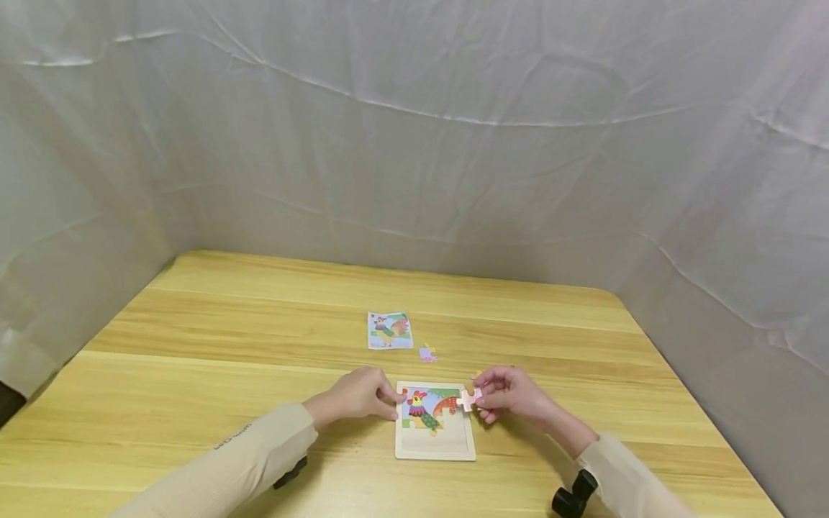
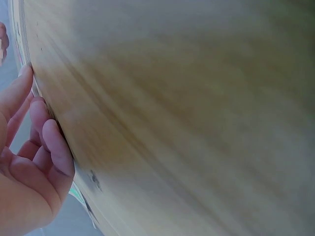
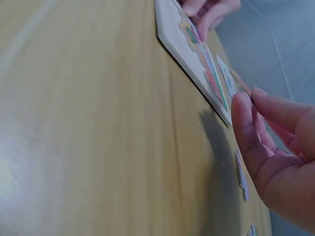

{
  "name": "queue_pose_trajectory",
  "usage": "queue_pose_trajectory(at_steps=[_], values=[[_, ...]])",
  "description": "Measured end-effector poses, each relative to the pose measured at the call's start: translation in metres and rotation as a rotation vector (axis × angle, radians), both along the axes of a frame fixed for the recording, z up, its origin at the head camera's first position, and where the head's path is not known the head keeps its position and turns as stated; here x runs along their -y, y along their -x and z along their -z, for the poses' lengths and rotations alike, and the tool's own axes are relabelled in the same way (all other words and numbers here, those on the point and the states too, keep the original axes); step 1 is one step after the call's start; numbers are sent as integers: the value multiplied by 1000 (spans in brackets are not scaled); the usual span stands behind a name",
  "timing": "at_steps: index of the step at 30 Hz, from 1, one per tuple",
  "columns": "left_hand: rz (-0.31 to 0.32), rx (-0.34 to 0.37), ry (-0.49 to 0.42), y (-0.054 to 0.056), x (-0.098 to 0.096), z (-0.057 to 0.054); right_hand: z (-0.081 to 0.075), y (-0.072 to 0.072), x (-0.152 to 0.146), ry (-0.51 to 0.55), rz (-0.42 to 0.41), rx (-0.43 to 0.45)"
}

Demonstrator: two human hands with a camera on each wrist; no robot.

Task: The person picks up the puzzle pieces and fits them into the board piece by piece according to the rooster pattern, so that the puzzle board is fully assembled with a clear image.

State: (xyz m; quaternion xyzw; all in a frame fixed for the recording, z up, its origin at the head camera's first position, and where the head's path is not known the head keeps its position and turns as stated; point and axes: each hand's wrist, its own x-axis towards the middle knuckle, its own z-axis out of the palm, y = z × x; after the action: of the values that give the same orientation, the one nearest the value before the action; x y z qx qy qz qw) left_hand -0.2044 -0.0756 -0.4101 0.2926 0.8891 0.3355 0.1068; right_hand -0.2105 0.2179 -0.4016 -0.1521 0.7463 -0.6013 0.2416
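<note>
A square wooden jigsaw board (image 1: 435,455) lies on the table, its upper part filled with a rooster picture and its lower part bare wood. At its left rim, my left hand (image 1: 364,393) grips the edge with thumb and fingers; the left wrist view shows the fingertips (image 2: 39,110) right along that side. Over the board's upper right corner, my right hand (image 1: 512,394) pinches a pale pink puzzle piece (image 1: 466,401) between thumb and fingers. From the right wrist, that piece (image 3: 240,81) appears nearly edge-on, raised above the tabletop.
Behind the board lies a card (image 1: 390,331) printed with the same rooster. A loose puzzle piece (image 1: 428,353) sits near it, and another piece (image 1: 476,375) is partly hidden behind my right hand. Grey cloth (image 1: 414,158) hangs around the wooden table (image 1: 259,316).
</note>
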Motion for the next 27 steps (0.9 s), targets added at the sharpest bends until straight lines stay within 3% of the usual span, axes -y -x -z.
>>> queue_pose_trajectory(at_steps=[12, 27], values=[[7, -20, 4, 1, 0, 1, 7, -11, 17, 42, 8, 14], [3, -21, 12, 0, 0, 0, 7, -18, 30, -98, 15, -112]])
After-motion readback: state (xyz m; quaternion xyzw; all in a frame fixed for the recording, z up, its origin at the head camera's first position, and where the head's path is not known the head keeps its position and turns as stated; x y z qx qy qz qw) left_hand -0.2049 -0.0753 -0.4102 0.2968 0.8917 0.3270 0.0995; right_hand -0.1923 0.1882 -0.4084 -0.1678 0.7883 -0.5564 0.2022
